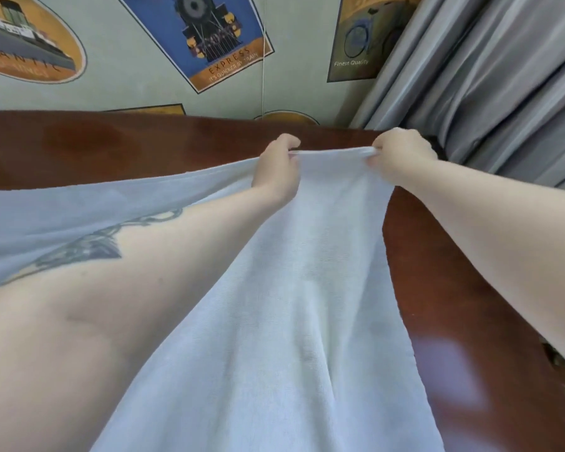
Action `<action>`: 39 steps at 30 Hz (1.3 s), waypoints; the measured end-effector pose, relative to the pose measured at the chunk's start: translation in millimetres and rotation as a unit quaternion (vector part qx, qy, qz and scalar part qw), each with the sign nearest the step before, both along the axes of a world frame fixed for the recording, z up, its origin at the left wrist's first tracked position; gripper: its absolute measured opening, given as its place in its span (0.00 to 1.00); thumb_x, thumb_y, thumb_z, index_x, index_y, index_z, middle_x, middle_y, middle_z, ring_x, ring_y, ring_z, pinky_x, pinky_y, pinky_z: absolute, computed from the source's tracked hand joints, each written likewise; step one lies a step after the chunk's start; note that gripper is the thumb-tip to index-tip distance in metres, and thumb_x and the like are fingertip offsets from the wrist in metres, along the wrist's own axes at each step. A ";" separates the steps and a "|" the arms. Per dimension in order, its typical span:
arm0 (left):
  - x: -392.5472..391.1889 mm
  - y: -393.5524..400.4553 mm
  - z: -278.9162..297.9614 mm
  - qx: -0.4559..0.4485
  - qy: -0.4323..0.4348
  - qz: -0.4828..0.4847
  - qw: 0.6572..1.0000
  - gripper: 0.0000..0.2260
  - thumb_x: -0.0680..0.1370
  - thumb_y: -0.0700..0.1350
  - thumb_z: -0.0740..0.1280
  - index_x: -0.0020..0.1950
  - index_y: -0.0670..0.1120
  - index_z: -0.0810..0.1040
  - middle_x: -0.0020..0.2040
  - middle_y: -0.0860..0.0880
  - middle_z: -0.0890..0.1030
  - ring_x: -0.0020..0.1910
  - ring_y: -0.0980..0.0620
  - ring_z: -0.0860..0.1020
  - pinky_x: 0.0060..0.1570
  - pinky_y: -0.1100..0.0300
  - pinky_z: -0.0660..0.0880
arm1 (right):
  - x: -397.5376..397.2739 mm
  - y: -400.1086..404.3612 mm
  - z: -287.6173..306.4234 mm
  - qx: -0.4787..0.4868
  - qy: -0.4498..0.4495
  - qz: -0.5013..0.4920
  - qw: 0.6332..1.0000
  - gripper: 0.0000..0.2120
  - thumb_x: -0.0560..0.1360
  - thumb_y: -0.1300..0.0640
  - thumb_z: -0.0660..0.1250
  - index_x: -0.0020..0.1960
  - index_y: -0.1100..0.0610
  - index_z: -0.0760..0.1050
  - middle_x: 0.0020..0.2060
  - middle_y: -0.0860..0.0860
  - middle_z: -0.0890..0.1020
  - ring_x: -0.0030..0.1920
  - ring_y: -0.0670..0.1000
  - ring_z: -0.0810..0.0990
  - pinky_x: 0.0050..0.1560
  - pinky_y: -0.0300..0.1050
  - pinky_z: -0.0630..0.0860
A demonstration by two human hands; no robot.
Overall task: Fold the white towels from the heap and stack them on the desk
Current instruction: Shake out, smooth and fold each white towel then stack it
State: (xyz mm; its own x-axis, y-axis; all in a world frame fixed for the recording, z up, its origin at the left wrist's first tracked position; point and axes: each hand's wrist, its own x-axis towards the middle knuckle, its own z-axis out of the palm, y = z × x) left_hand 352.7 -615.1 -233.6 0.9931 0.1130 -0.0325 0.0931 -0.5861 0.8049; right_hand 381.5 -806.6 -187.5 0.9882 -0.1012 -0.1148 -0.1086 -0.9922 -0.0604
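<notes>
A white towel (307, 288) stretches from the near edge of the view up over the dark wooden desk (111, 148). Its far edge is pulled taut between my two hands near the back of the desk. My left hand (276, 168) pinches the left end of that edge, fingers curled. At the right end, my right hand (402, 154) grips the corner the same way. More of the white cloth spreads out to the left under my left forearm. No heap and no folded stack show in this view.
Behind the desk is a wall (128, 76) papered with travel posters. Grey curtains (486, 76) hang at the right, close to my right hand. Bare polished wood shows at the desk's right side (454, 305) and along its back.
</notes>
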 end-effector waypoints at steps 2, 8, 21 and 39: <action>3.4 -1.4 -2.2 -0.028 -0.006 -0.045 0.999 0.24 0.80 0.34 0.59 0.76 0.44 0.63 0.77 0.45 0.61 0.76 0.50 0.60 0.71 0.62 0.56 | -8.1 11.3 -11.0 0.161 -0.083 -0.046 0.982 0.18 0.77 0.61 0.61 0.66 0.55 0.73 0.66 0.59 0.73 0.65 0.60 0.72 0.58 0.47 0.69; -48.5 -16.6 -35.8 0.160 0.012 -0.135 0.978 0.28 0.79 0.36 0.59 0.78 0.46 0.58 0.80 0.47 0.50 0.79 0.50 0.47 0.76 0.52 0.43 | -91.4 39.6 -86.8 0.185 -0.073 0.001 0.980 0.28 0.78 0.62 0.60 0.77 0.55 0.60 0.78 0.52 0.57 0.77 0.52 0.56 0.76 0.49 0.53; -185.6 -10.7 -87.8 0.341 0.084 -0.193 0.916 0.29 0.83 0.56 0.49 0.80 0.48 0.42 0.80 0.50 0.38 0.78 0.50 0.35 0.75 0.50 0.34 | -154.1 -22.7 -145.6 0.011 0.057 -0.058 0.997 0.28 0.83 0.43 0.41 0.80 0.48 0.39 0.80 0.48 0.41 0.79 0.52 0.38 0.77 0.55 0.37; -455.2 -18.4 -80.9 0.314 0.084 -0.141 0.935 0.29 0.79 0.55 0.51 0.77 0.43 0.62 0.78 0.47 0.58 0.77 0.46 0.57 0.72 0.48 0.52 | -405.6 -8.5 -129.3 0.092 0.012 0.056 0.994 0.29 0.83 0.45 0.49 0.80 0.48 0.41 0.79 0.46 0.42 0.78 0.48 0.37 0.75 0.51 0.35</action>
